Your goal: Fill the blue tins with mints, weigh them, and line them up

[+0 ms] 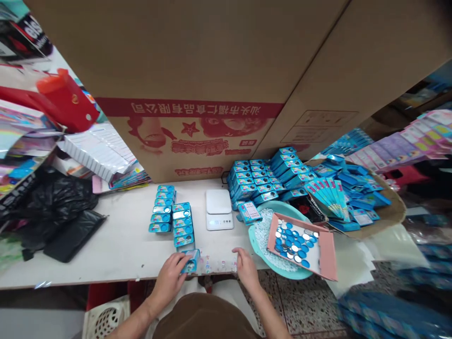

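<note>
My left hand [172,271] is at the front edge of the table, its fingers closed over a small blue box [191,262]. White bits show at the box's near end. My right hand [246,268] hovers at the table edge, thumb and forefinger apart, nothing visible between them. A strip of clear printed plastic [217,265] lies between my hands. Just beyond the held box, blue boxes with round windows stand in two rows, a nearer row [183,225] and a left row [162,209]. A white digital scale [218,202] sits past the strip.
Right of the scale rests a turquoise basin [254,245] of white pellets, with a pink tray [327,256] of blue and silver discs across it. Behind are stacked blue boxes [247,179] and a carton [393,214] of more boxes. Large cardboard [197,56] walls the back; black bags [58,202] lie left.
</note>
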A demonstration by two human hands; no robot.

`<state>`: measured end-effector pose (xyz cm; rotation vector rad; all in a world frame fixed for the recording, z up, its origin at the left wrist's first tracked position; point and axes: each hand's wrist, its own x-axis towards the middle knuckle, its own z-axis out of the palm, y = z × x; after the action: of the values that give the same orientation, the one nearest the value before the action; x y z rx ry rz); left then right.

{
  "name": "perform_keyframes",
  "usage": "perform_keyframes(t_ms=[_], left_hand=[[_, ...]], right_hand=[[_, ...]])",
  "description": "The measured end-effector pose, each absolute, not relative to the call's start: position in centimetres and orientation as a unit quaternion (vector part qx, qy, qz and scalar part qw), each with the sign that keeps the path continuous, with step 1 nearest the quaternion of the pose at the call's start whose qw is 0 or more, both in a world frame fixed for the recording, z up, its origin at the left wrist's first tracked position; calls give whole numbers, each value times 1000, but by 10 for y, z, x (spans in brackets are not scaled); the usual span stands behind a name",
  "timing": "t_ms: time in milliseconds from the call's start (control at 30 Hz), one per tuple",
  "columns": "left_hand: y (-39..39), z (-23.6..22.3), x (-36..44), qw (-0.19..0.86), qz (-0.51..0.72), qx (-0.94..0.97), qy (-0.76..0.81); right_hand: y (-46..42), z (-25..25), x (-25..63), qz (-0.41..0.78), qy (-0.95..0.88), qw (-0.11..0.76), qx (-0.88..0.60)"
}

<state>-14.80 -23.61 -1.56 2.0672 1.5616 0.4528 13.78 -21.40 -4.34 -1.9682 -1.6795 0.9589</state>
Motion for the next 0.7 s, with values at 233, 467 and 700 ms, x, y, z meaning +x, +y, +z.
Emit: perform_keyframes(t_ms=[233,467,700], left_hand=[[-235,-40,-145,173,161,743,626],[-225,-54,-130,148,70,766,622],[-200,-76,-131,73,81,791,602]], right_hand=[[-205,-46,90,402,-680,69,-609],[-217,-45,95,409,-668,64,-619],[-223,-36,176,307,-586,120,-741]])
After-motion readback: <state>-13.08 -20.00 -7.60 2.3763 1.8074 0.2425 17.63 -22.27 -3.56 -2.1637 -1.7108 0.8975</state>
